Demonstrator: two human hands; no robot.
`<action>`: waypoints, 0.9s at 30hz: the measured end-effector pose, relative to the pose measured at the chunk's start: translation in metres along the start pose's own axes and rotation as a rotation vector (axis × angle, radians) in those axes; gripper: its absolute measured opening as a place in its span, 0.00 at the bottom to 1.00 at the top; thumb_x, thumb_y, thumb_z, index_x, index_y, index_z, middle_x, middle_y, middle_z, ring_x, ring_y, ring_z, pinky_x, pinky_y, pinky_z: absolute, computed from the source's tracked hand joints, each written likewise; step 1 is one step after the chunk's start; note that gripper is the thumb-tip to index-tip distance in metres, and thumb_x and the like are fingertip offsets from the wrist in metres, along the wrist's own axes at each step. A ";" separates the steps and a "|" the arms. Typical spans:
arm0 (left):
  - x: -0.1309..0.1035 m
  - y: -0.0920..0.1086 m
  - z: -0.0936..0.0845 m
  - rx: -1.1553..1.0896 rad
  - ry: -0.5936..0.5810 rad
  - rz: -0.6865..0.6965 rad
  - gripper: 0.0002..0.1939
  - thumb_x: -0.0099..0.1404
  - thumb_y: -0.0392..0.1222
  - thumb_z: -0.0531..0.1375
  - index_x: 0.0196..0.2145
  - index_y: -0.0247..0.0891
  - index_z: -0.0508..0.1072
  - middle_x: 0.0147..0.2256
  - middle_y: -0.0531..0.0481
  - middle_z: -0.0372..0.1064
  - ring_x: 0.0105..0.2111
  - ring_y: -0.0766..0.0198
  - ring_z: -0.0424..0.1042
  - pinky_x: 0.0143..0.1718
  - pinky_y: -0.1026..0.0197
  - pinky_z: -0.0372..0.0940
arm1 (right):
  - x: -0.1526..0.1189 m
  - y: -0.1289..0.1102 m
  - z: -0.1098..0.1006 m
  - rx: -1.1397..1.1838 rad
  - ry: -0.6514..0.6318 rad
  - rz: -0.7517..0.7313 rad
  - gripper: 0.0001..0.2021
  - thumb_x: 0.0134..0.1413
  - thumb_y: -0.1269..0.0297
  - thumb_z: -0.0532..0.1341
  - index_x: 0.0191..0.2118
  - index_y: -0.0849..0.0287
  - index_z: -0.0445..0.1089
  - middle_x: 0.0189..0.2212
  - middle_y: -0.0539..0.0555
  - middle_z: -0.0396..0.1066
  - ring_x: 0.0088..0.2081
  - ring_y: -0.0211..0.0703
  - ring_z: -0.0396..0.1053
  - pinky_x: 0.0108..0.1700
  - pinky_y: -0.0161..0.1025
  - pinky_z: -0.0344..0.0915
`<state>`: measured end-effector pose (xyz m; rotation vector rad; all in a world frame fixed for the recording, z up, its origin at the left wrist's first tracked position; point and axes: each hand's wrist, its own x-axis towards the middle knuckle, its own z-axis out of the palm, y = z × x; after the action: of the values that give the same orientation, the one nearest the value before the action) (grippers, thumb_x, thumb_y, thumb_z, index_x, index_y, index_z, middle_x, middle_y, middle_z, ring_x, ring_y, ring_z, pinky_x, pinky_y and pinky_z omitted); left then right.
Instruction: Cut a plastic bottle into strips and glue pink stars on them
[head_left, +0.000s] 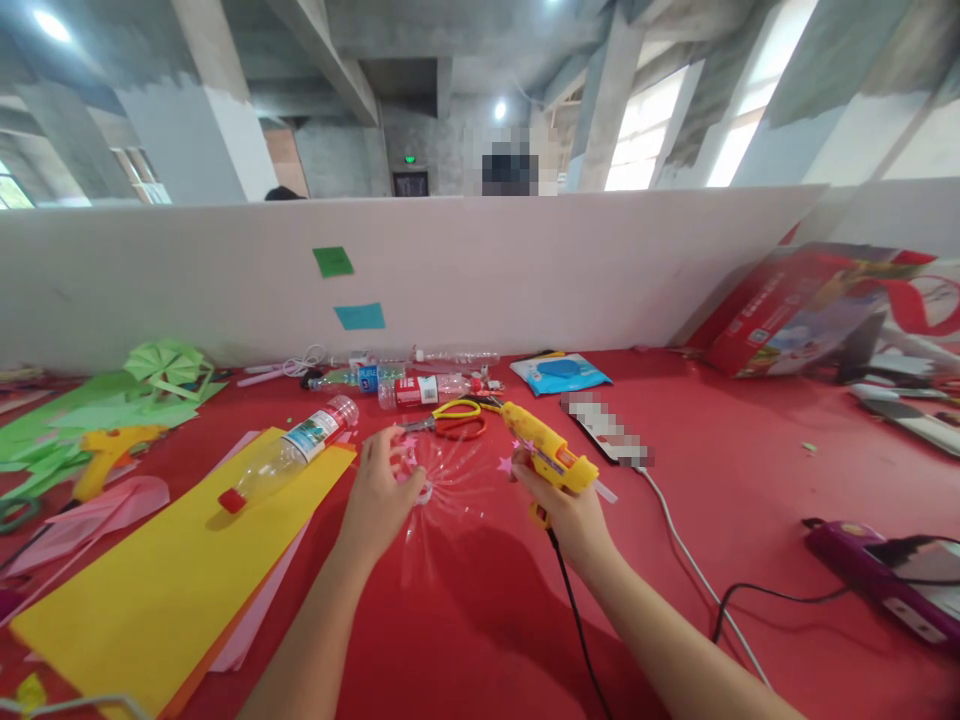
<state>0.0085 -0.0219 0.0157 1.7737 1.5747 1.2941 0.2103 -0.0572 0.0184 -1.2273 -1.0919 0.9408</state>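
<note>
My right hand (566,510) is wrapped round a yellow glue gun (551,450), its nozzle pointing up and to the left. A small pink star (505,466) shows by the fingertips of that hand. My left hand (386,490) has its fingers curled at a clear plastic piece cut into thin spread strips (450,475), which lies on the red table (450,620). More pink stars (409,450) are beside the left fingers. Scissors with yellow and red handles (459,418) lie just beyond the hands.
Yellow paper (172,570) with a capped bottle (289,455) on it is at left, near another glue gun (109,455). Several bottles, a blue packet (561,374) and a phone (604,430) lie farther back. A purple power strip (885,575) and cables are at right.
</note>
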 end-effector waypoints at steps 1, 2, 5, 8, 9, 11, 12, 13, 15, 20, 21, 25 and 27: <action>0.002 -0.002 0.002 -0.055 -0.027 -0.016 0.19 0.53 0.37 0.56 0.44 0.39 0.62 0.46 0.43 0.62 0.44 0.58 0.69 0.45 0.53 0.65 | 0.000 0.000 -0.001 0.003 -0.004 0.002 0.12 0.41 0.55 0.62 0.27 0.59 0.66 0.20 0.50 0.63 0.22 0.37 0.59 0.20 0.32 0.53; 0.004 -0.003 0.004 -0.101 -0.056 -0.032 0.18 0.52 0.36 0.55 0.43 0.39 0.63 0.45 0.44 0.64 0.43 0.59 0.70 0.45 0.54 0.65 | 0.000 0.000 -0.001 0.007 -0.009 0.008 0.12 0.42 0.55 0.62 0.27 0.59 0.66 0.20 0.50 0.63 0.22 0.37 0.58 0.20 0.32 0.53; 0.011 -0.006 0.008 -0.183 -0.153 -0.067 0.16 0.51 0.34 0.54 0.40 0.39 0.65 0.43 0.46 0.68 0.43 0.59 0.71 0.45 0.55 0.64 | -0.001 -0.002 -0.005 0.033 -0.050 0.015 0.11 0.43 0.56 0.61 0.27 0.59 0.65 0.21 0.49 0.62 0.21 0.34 0.56 0.20 0.32 0.52; 0.017 -0.005 0.009 -0.222 -0.242 -0.052 0.14 0.52 0.35 0.54 0.38 0.39 0.67 0.42 0.46 0.69 0.43 0.59 0.71 0.45 0.56 0.63 | -0.001 -0.005 -0.007 0.049 -0.063 -0.005 0.11 0.44 0.56 0.61 0.26 0.59 0.64 0.21 0.48 0.61 0.20 0.33 0.53 0.20 0.32 0.50; 0.019 -0.004 0.010 -0.232 -0.271 -0.038 0.13 0.52 0.35 0.54 0.38 0.39 0.67 0.42 0.47 0.69 0.43 0.59 0.71 0.45 0.56 0.63 | -0.001 -0.006 -0.007 0.052 -0.063 -0.015 0.11 0.44 0.56 0.61 0.25 0.59 0.63 0.21 0.48 0.61 0.20 0.33 0.54 0.20 0.32 0.50; 0.025 0.000 0.011 -0.242 -0.340 0.002 0.13 0.52 0.35 0.54 0.37 0.39 0.68 0.41 0.47 0.70 0.42 0.60 0.71 0.45 0.57 0.63 | -0.001 -0.007 -0.007 0.052 -0.057 -0.025 0.11 0.44 0.56 0.61 0.25 0.59 0.64 0.21 0.48 0.62 0.21 0.34 0.56 0.22 0.32 0.52; 0.028 0.002 0.011 -0.235 -0.369 0.022 0.12 0.52 0.35 0.54 0.37 0.39 0.69 0.40 0.48 0.70 0.41 0.60 0.71 0.45 0.57 0.63 | -0.001 -0.008 -0.007 0.051 -0.062 -0.023 0.11 0.43 0.56 0.61 0.25 0.59 0.64 0.21 0.49 0.62 0.22 0.35 0.58 0.22 0.33 0.53; 0.031 0.003 0.011 -0.221 -0.391 0.039 0.12 0.52 0.35 0.55 0.36 0.39 0.69 0.38 0.48 0.71 0.40 0.60 0.71 0.45 0.56 0.63 | -0.001 -0.008 -0.007 0.051 -0.068 -0.018 0.11 0.43 0.56 0.61 0.25 0.59 0.64 0.21 0.49 0.62 0.23 0.36 0.59 0.23 0.33 0.54; 0.039 0.004 0.010 -0.183 -0.408 0.052 0.11 0.50 0.36 0.56 0.35 0.38 0.69 0.35 0.49 0.72 0.38 0.60 0.71 0.44 0.55 0.64 | -0.002 -0.009 -0.007 0.052 -0.081 0.002 0.11 0.43 0.56 0.61 0.26 0.59 0.65 0.21 0.49 0.62 0.23 0.37 0.59 0.22 0.33 0.53; 0.053 -0.002 0.000 -0.212 -0.399 -0.004 0.14 0.47 0.35 0.58 0.35 0.39 0.68 0.35 0.48 0.72 0.38 0.59 0.72 0.44 0.53 0.64 | -0.001 -0.009 -0.007 0.067 -0.073 0.014 0.11 0.42 0.56 0.62 0.25 0.58 0.64 0.19 0.49 0.62 0.22 0.37 0.59 0.21 0.33 0.54; 0.054 -0.003 -0.002 -0.227 -0.401 -0.015 0.15 0.46 0.35 0.58 0.35 0.39 0.68 0.36 0.48 0.72 0.39 0.59 0.72 0.45 0.53 0.64 | -0.001 -0.008 -0.007 0.065 -0.070 0.012 0.11 0.42 0.56 0.62 0.25 0.58 0.64 0.19 0.49 0.62 0.22 0.37 0.59 0.21 0.33 0.54; 0.055 -0.005 -0.010 -0.244 -0.411 0.002 0.16 0.47 0.35 0.59 0.37 0.38 0.67 0.39 0.46 0.72 0.43 0.58 0.71 0.47 0.52 0.62 | 0.000 -0.007 -0.005 0.029 -0.066 0.020 0.11 0.42 0.56 0.62 0.25 0.59 0.64 0.20 0.49 0.62 0.23 0.37 0.58 0.22 0.33 0.53; 0.053 -0.003 -0.014 -0.239 -0.408 0.038 0.17 0.49 0.35 0.58 0.39 0.38 0.66 0.41 0.45 0.71 0.45 0.59 0.70 0.49 0.53 0.61 | 0.000 -0.008 -0.004 0.002 -0.084 0.025 0.11 0.43 0.55 0.61 0.25 0.59 0.64 0.20 0.49 0.61 0.22 0.36 0.56 0.21 0.33 0.52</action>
<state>-0.0095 0.0249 0.0381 1.7805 1.1199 1.0054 0.2141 -0.0595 0.0260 -1.2113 -1.1434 1.0196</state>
